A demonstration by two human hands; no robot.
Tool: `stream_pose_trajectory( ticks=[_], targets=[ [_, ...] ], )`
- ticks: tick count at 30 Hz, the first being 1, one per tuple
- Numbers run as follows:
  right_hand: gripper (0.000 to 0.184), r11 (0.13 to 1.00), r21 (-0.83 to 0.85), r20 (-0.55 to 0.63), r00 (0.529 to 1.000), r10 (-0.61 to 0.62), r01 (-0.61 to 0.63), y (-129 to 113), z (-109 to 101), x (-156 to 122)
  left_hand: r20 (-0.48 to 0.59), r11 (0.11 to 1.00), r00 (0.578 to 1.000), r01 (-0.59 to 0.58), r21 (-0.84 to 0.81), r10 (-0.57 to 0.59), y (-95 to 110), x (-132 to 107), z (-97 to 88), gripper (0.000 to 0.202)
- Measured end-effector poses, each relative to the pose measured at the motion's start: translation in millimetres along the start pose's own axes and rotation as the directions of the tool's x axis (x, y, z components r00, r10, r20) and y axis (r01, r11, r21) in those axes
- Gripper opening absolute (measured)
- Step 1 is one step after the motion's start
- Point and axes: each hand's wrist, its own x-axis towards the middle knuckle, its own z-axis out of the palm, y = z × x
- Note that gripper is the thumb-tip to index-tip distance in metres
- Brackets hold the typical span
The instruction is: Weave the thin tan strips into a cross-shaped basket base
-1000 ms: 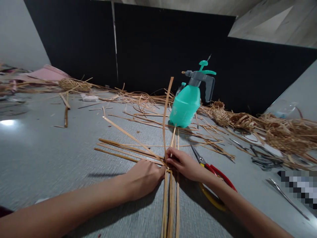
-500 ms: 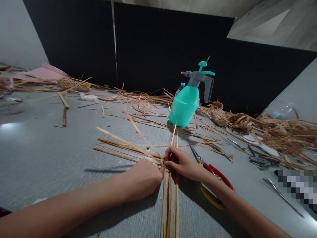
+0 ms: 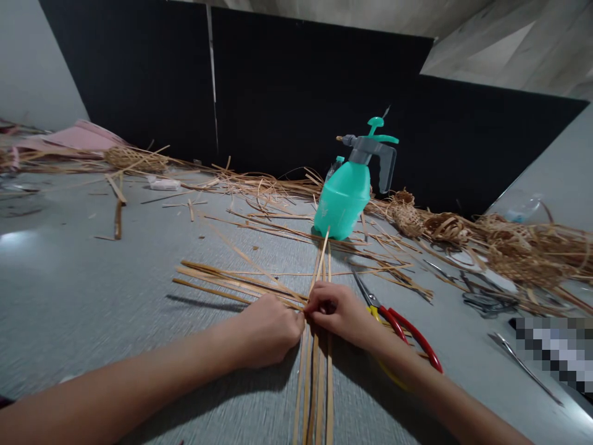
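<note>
Flat tan cane strips (image 3: pixel 315 383) lie crossed on the grey table (image 3: pixel 83 290), one set running toward me and another set (image 3: pixel 222 279) fanning out to the left. My left hand (image 3: pixel 269 330) is curled and pressed down on the crossing, fingertips pinching the strips. My right hand (image 3: pixel 340 312) sits just right of it, fingers bent and pinching the same crossing point. The two hands almost touch.
A teal pump spray bottle (image 3: pixel 345 191) stands behind the strips. Red-handled scissors (image 3: pixel 398 324) lie just right of my right hand. Loose cane and woven pieces (image 3: pixel 509 247) pile along the back edge by the black wall. More metal tools (image 3: pixel 525 364) lie at the right.
A long strip that stood curved upward a second ago has come down flat to the left. Both hands stayed at the crossing and closed tighter together.
</note>
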Motion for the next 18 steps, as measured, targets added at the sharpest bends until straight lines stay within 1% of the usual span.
stream_pose_trajectory(
  ticks=[2,5,7,8,10,13,15,18],
  targets=[
    [0.018,0.999,-0.029,0.017,1.0,-0.022,0.022,-0.5,0.7,0.2,-0.035,1.0,0.999,0.002,-0.012,-0.002,-0.5,-0.5,2.1,0.015],
    [0.017,0.994,-0.072,0.059,0.996,-0.074,0.078,1.4,-0.6,0.9,-0.136,0.999,0.991,0.0,-0.043,-0.006,-4.1,-0.6,3.0,0.016],
    [0.017,0.987,-0.094,0.088,0.989,-0.121,0.129,3.6,-3.0,0.5,-0.19,0.998,0.981,0.034,-0.062,-0.045,-8.8,-0.2,1.6,0.016],
    [0.017,0.983,-0.099,0.103,0.984,-0.142,0.152,4.5,-4.4,-0.1,-0.193,0.995,0.978,0.062,-0.074,-0.075,-11.5,-0.1,0.6,0.017],
    [0.021,0.978,-0.1,0.13,0.977,-0.17,0.183,5.0,-7.4,-2.0,-0.151,0.989,0.981,0.104,-0.106,-0.12,-16.3,0.2,-1.3,0.018],
    [0.022,0.978,-0.117,0.127,0.979,-0.159,0.174,2.0,-11.2,-6.2,-0.09,0.987,0.989,0.109,-0.119,-0.12,-18.5,0.6,-2.2,0.019],
    [0.017,0.979,-0.137,0.103,0.985,-0.138,0.151,-1.6,-13.0,-9.4,-0.108,0.99,0.988,0.105,-0.092,-0.114,-16.8,1.1,-1.5,0.014],
    [0.016,0.981,-0.147,0.108,0.988,-0.108,0.123,-6.6,-15.1,-14.4,-0.193,0.995,0.978,0.071,-0.075,-0.085,-13.4,2.4,0.3,0.012]
  ],
)
